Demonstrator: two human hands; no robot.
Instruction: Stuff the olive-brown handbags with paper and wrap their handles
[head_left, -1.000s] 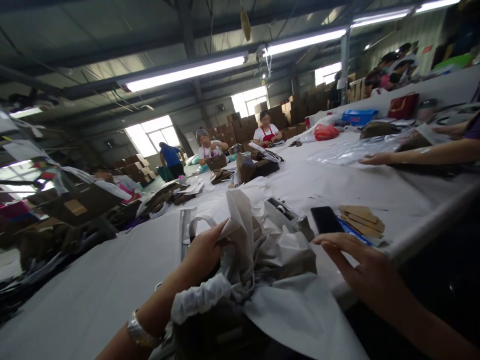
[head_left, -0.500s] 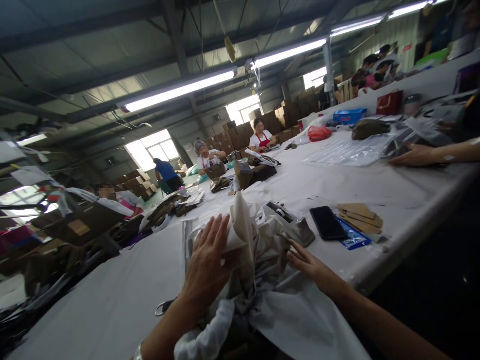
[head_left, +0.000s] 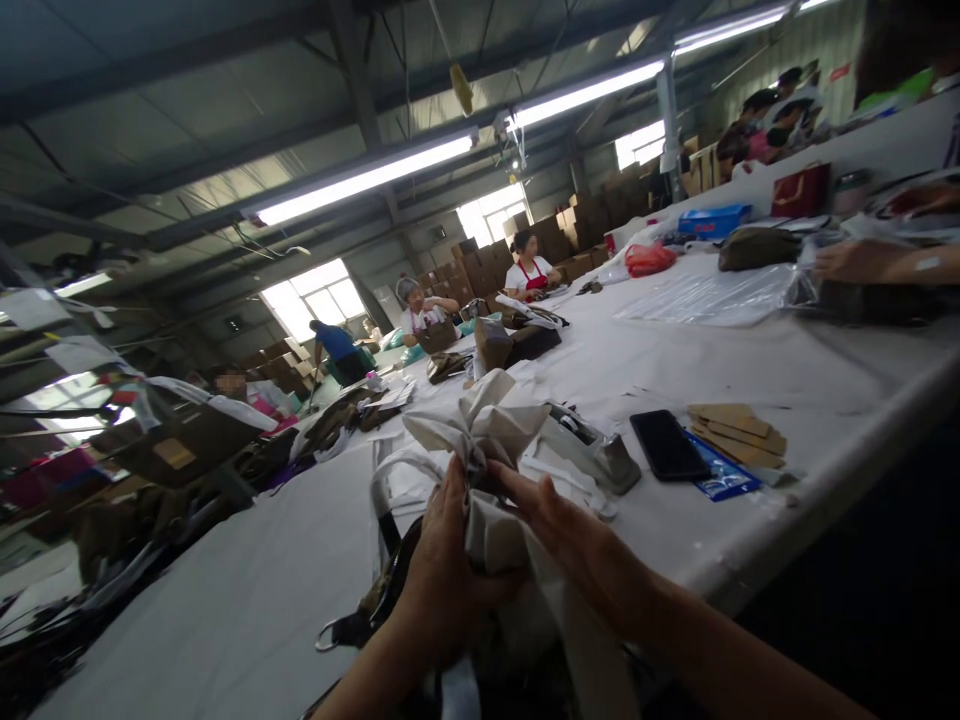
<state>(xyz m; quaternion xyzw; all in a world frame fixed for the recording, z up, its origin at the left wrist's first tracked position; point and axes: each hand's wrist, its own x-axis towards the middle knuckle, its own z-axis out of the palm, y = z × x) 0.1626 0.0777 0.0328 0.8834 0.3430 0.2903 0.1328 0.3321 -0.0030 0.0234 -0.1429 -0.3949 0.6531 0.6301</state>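
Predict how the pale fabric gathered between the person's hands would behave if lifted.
The pale fabric would probably flop, since it folds and bunches between the left hand and right hand. Its thin-looking edges suggest low weight for its size.

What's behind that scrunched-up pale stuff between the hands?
Behind the pale stuff, bunched between the left hand and right hand, brown items sit on the white table. The pale stuff covers the spot right behind it, so I can't tell what's there.
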